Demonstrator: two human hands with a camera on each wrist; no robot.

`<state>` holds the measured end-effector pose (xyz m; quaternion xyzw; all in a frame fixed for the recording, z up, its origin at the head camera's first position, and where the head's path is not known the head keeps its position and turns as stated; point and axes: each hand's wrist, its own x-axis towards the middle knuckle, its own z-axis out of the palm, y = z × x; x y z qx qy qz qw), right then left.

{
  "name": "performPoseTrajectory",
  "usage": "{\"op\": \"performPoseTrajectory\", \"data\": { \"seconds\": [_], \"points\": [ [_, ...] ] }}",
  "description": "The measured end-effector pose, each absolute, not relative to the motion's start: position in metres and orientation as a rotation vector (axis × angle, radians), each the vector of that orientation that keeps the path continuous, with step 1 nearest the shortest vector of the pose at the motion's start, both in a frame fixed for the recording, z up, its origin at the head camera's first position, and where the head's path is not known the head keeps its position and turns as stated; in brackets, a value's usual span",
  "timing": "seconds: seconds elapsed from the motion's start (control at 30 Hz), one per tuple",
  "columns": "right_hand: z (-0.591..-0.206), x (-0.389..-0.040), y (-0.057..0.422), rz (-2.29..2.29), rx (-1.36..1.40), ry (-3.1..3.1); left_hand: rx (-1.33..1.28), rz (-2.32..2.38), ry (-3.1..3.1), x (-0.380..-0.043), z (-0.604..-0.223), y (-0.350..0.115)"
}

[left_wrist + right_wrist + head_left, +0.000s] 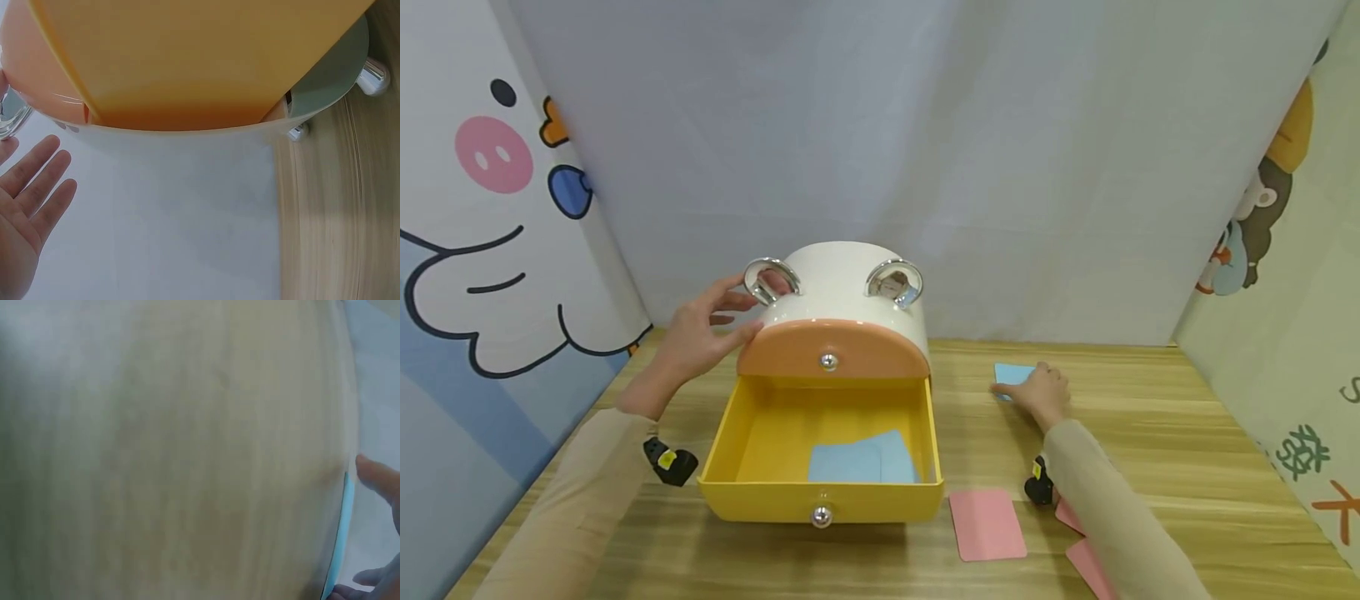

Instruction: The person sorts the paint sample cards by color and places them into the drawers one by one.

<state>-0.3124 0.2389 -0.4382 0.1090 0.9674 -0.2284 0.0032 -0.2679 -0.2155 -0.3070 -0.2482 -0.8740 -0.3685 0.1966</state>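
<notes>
A small desktop cabinet [850, 283] in white has silver ears, an orange upper drawer [790, 350] pushed in and a yellow lower drawer [820, 500] pulled out. Blue cards [846, 462] overlap inside the yellow drawer. At the cabinet's left side, by one ear, my left hand [696, 337] rests its thumb and fingertips; its fingers look spread in the left wrist view. Off to the right, my right hand [1041, 396] holds a blue card [1011, 375] by its edges, thumb on the left and fingers on the right, at table level. The hand partly covers this card.
A pink card [987, 525] lies right of the yellow drawer on the wooden table [970, 433]. More pink cards [1088, 567] are partly hidden under my right forearm. A pale curtain [1037, 167] hangs behind, and printed panels [1285, 350] stand at both sides.
</notes>
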Motion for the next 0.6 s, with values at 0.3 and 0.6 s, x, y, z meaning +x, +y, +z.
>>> {"op": "performPoseTrajectory", "data": {
  "seconds": [0.3,0.6],
  "points": [
    [-0.438,-0.313,0.233,-0.854,0.449,3.000,-0.703,-1.020,-2.437,-0.267,-0.305,-0.215],
    [-0.429,-0.304,0.248,-1.153,0.523,2.827,-0.705,-1.034,-2.429,-0.267,-0.307,-0.215]
  ]
}}
